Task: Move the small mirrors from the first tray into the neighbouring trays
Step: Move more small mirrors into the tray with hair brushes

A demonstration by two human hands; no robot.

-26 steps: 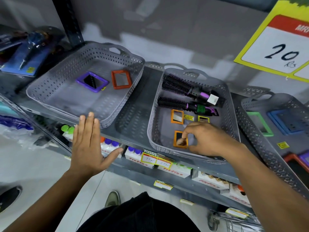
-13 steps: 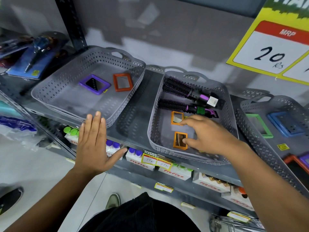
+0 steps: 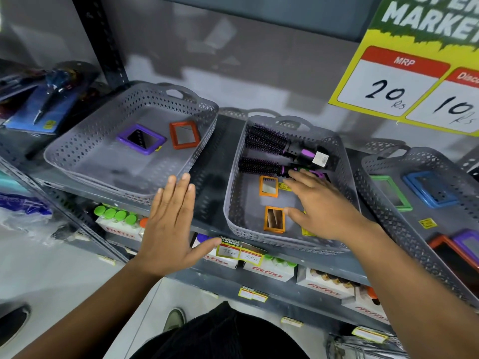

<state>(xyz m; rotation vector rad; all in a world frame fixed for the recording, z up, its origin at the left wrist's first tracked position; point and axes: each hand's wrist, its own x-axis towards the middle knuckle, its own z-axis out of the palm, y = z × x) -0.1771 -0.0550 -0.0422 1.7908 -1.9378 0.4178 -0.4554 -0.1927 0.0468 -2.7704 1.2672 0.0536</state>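
Note:
Three grey perforated trays stand on a shelf. The left tray (image 3: pixel 77 161) holds a purple mirror (image 3: pixel 141 139) and a red mirror (image 3: pixel 184 134). In the middle tray (image 3: pixel 234 203) lie two orange mirrors, one further back (image 3: pixel 268 186) and one near the front (image 3: pixel 274 219), plus two round hairbrushes (image 3: pixel 269 143). The right tray (image 3: pixel 373 182) holds a green mirror (image 3: pixel 391 194) and a blue mirror (image 3: pixel 430 189). My right hand (image 3: pixel 321 208) is spread flat over the middle tray, holding nothing. My left hand (image 3: pixel 173 224) hovers open in front of the left tray's near rim.
A yellow price sign (image 3: pixel 414 81) hangs at the upper right. Packaged tools (image 3: pixel 44 104) lie at the far left. On the lower shelf are boxed bottles (image 3: pixel 116 221) and price tags (image 3: pixel 238 251). More mirrors, red and purple (image 3: pixel 464 247), sit at the right tray's near end.
My right hand let go of the front orange mirror and slid back and right across the middle tray with its fingers spread. My left hand drifted right and forward.

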